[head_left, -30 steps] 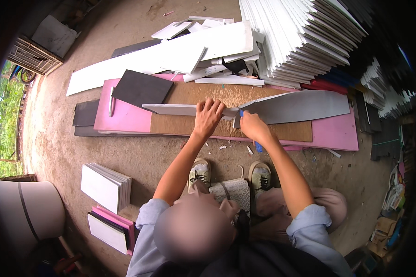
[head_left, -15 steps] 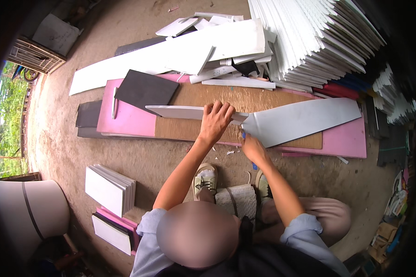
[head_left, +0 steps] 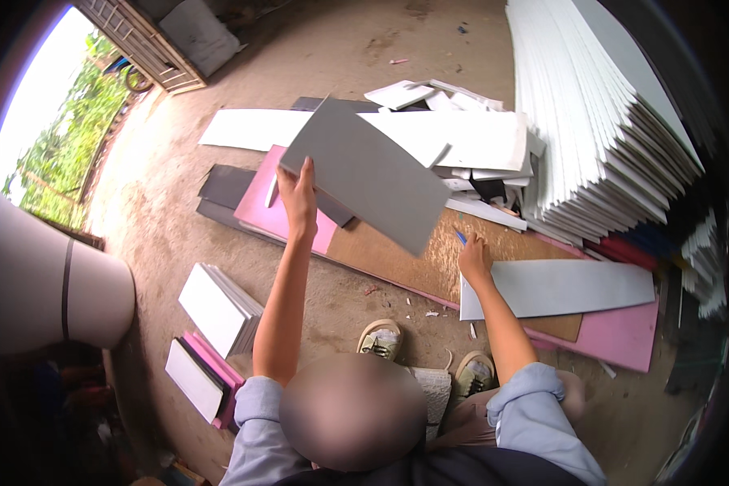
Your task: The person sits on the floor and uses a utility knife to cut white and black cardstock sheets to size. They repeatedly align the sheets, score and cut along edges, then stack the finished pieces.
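Observation:
My left hand (head_left: 298, 197) grips the near edge of a cut grey foam sheet (head_left: 364, 174) and holds it lifted and tilted above the pink board (head_left: 261, 206). My right hand (head_left: 473, 257) rests on the brown cutting board (head_left: 405, 255) at the left end of the remaining grey sheet (head_left: 557, 287); a thin blue cutter (head_left: 460, 237) sticks out from its fingers. The remaining grey sheet lies flat across the brown board and a pink sheet (head_left: 624, 336).
A tall stack of white foam sheets (head_left: 591, 130) stands at the right, loose white offcuts (head_left: 454, 134) behind the boards. Small stacks of cut white and pink pieces (head_left: 215, 312) lie on the dirt floor at my left. My shoes (head_left: 381, 340) sit near the board.
The grey sheet is now in two pieces. My left hand has lifted one piece up and to the left, off the board. My right hand stays at the other piece's cut end.

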`<move>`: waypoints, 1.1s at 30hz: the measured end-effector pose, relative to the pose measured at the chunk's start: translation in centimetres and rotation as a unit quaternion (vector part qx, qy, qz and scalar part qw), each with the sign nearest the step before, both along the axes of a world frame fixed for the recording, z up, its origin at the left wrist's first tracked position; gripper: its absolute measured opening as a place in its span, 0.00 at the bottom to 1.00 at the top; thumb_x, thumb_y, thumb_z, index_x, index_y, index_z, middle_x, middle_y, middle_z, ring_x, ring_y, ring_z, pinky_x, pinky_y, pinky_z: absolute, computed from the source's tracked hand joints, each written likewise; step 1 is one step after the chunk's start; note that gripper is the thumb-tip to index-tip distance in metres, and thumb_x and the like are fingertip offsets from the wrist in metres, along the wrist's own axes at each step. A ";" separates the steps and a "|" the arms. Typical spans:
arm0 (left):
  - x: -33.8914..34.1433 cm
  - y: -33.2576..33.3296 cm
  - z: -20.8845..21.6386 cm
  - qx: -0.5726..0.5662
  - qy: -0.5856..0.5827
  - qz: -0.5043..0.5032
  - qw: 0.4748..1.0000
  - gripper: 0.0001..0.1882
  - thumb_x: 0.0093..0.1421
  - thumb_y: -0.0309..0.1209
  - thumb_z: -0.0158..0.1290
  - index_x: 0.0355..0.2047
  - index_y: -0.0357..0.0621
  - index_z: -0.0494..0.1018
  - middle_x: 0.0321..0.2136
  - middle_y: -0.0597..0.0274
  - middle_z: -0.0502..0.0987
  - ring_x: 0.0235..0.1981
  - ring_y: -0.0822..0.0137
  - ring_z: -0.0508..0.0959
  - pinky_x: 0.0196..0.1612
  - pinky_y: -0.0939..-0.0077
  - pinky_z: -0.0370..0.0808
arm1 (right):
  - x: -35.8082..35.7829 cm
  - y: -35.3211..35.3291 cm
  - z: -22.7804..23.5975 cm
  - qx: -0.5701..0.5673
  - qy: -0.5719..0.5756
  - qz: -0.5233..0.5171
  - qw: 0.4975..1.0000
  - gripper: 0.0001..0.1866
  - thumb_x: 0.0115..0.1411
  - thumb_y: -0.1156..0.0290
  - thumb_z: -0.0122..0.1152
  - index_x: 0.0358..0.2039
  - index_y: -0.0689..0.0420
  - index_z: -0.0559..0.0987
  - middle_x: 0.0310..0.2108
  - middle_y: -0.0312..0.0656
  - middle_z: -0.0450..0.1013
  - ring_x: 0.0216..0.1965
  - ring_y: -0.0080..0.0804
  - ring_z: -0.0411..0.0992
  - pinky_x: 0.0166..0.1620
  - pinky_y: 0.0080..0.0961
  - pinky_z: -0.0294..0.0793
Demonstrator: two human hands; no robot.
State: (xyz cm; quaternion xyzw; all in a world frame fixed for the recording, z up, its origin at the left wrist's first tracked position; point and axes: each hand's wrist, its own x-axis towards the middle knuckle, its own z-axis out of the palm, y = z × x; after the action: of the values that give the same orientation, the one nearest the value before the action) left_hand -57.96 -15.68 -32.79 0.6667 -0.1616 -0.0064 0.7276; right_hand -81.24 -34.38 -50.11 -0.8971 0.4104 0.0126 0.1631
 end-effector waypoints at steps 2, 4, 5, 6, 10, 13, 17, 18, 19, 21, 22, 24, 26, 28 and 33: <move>0.4 2.7 -2.0 -0.060 0.161 0.042 0.984 0.24 0.55 0.31 0.49 0.50 0.42 0.53 0.47 0.51 0.63 0.40 0.61 0.71 0.36 0.71 0.73 | 1.7 1.8 -0.4 -0.121 -0.019 -0.002 0.993 0.17 0.53 0.68 0.48 0.41 0.64 0.66 0.38 0.52 0.67 0.39 0.50 0.68 0.42 0.39 0.67; 0.1 5.4 -4.6 -0.131 0.285 0.127 0.941 0.24 0.55 0.29 0.48 0.50 0.41 0.51 0.45 0.50 0.60 0.43 0.56 0.68 0.39 0.68 0.75 | 4.2 4.3 -0.5 -0.180 -0.035 0.010 0.983 0.17 0.53 0.70 0.48 0.43 0.64 0.66 0.36 0.49 0.69 0.37 0.43 0.69 0.40 0.30 0.69; -0.6 4.8 -6.4 -0.187 0.312 0.095 0.927 0.22 0.55 0.27 0.47 0.48 0.41 0.53 0.44 0.51 0.61 0.42 0.56 0.69 0.38 0.66 0.76 | 4.7 3.0 -0.7 -0.022 -0.126 -0.009 0.992 0.17 0.54 0.68 0.47 0.44 0.63 0.66 0.36 0.48 0.69 0.37 0.42 0.69 0.41 0.30 0.68; -1.6 2.6 -8.1 -0.255 0.361 0.073 0.894 0.20 0.55 0.25 0.47 0.46 0.41 0.54 0.42 0.52 0.62 0.42 0.56 0.69 0.39 0.66 0.77 | 5.0 0.7 -1.5 0.127 -0.211 -0.032 0.969 0.18 0.56 0.66 0.46 0.44 0.63 0.67 0.37 0.47 0.70 0.38 0.41 0.69 0.42 0.30 0.68; -6.2 4.3 -9.2 -0.239 0.378 0.039 0.893 0.21 0.50 0.18 0.50 0.44 0.39 0.58 0.39 0.55 0.66 0.42 0.62 0.71 0.48 0.73 0.72 | 8.5 8.0 4.1 0.741 -0.363 -0.075 0.560 0.20 0.60 0.57 0.41 0.46 0.58 0.67 0.39 0.44 0.70 0.39 0.35 0.69 0.47 0.31 0.65; -9.7 4.3 -9.2 -0.256 0.365 0.020 0.895 0.26 0.48 0.16 0.51 0.47 0.42 0.56 0.42 0.58 0.66 0.44 0.64 0.69 0.49 0.74 0.70 | 10.0 11.4 8.4 0.757 -0.339 0.002 0.559 0.29 0.57 0.52 0.47 0.53 0.57 0.60 0.50 0.44 0.60 0.53 0.31 0.58 0.51 0.29 0.60; -12.0 7.3 -10.3 -0.263 0.356 -0.076 0.893 0.24 0.49 0.18 0.52 0.46 0.43 0.59 0.42 0.60 0.67 0.45 0.66 0.69 0.49 0.73 0.68 | 8.8 15.4 9.9 0.622 -0.361 0.030 0.694 0.26 0.55 0.71 0.51 0.52 0.60 0.57 0.47 0.46 0.62 0.48 0.33 0.62 0.50 0.30 0.62; -12.6 7.8 -10.3 -0.245 0.338 -0.091 0.904 0.24 0.50 0.22 0.54 0.47 0.45 0.59 0.43 0.63 0.66 0.46 0.66 0.67 0.48 0.72 0.65 | 8.5 15.7 9.8 0.605 -0.370 0.040 0.704 0.26 0.54 0.76 0.52 0.52 0.61 0.56 0.48 0.47 0.62 0.48 0.34 0.63 0.49 0.30 0.62; -13.1 8.1 -10.0 -0.241 0.361 -0.062 0.898 0.24 0.50 0.24 0.54 0.47 0.46 0.59 0.43 0.63 0.66 0.45 0.66 0.67 0.47 0.71 0.64 | 8.2 15.7 9.5 0.592 -0.376 0.050 0.711 0.26 0.54 0.76 0.51 0.52 0.61 0.56 0.48 0.47 0.62 0.48 0.35 0.63 0.49 0.30 0.63; -14.0 9.2 -9.3 -0.233 0.409 -0.003 0.882 0.23 0.51 0.29 0.55 0.47 0.48 0.59 0.43 0.65 0.65 0.44 0.67 0.65 0.46 0.70 0.62 | 7.8 15.4 9.0 0.566 -0.388 0.069 0.724 0.26 0.54 0.77 0.50 0.53 0.61 0.56 0.48 0.47 0.62 0.48 0.36 0.63 0.48 0.29 0.64; -13.8 10.2 -9.0 -0.267 0.395 0.010 0.879 0.24 0.53 0.34 0.54 0.48 0.52 0.59 0.43 0.66 0.64 0.42 0.68 0.64 0.46 0.69 0.60 | 8.1 15.2 9.1 0.521 -0.397 0.101 0.749 0.24 0.56 0.78 0.46 0.53 0.57 0.55 0.45 0.44 0.63 0.44 0.32 0.66 0.41 0.29 0.69; -13.2 12.9 -8.5 -0.273 0.337 0.019 0.901 0.24 0.56 0.35 0.51 0.51 0.54 0.57 0.42 0.67 0.65 0.39 0.70 0.66 0.43 0.73 0.64 | 8.2 14.7 10.3 0.533 -0.356 0.083 0.763 0.24 0.56 0.78 0.47 0.53 0.56 0.55 0.46 0.44 0.63 0.43 0.33 0.66 0.39 0.30 0.70; -12.8 16.4 -7.9 -0.232 0.296 -0.004 0.926 0.24 0.57 0.33 0.50 0.53 0.54 0.56 0.43 0.66 0.65 0.39 0.71 0.68 0.43 0.75 0.67 | 7.8 15.4 12.6 0.571 -0.319 0.102 0.749 0.25 0.56 0.76 0.49 0.54 0.55 0.54 0.47 0.44 0.63 0.42 0.34 0.67 0.38 0.31 0.71; -12.5 18.6 -6.7 -0.185 0.249 -0.048 0.949 0.25 0.57 0.32 0.49 0.54 0.54 0.55 0.44 0.66 0.66 0.40 0.71 0.69 0.43 0.76 0.68 | 8.2 15.8 14.6 0.588 -0.291 0.135 0.743 0.26 0.56 0.75 0.50 0.54 0.54 0.54 0.46 0.44 0.63 0.41 0.33 0.67 0.37 0.31 0.71; -12.6 25.1 -6.9 -0.221 0.211 0.008 0.952 0.27 0.57 0.30 0.49 0.57 0.53 0.56 0.46 0.63 0.67 0.44 0.72 0.70 0.47 0.75 0.69 | 11.4 22.3 15.3 0.653 -0.252 0.130 0.702 0.25 0.54 0.74 0.54 0.51 0.57 0.56 0.41 0.45 0.66 0.40 0.32 0.68 0.37 0.31 0.71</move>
State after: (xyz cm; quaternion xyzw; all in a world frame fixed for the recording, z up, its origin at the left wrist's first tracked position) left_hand -70.60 9.40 -39.66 0.4741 0.0031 -0.1055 0.8741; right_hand -69.86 -12.03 -34.83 -0.5805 0.1220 0.0723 0.8018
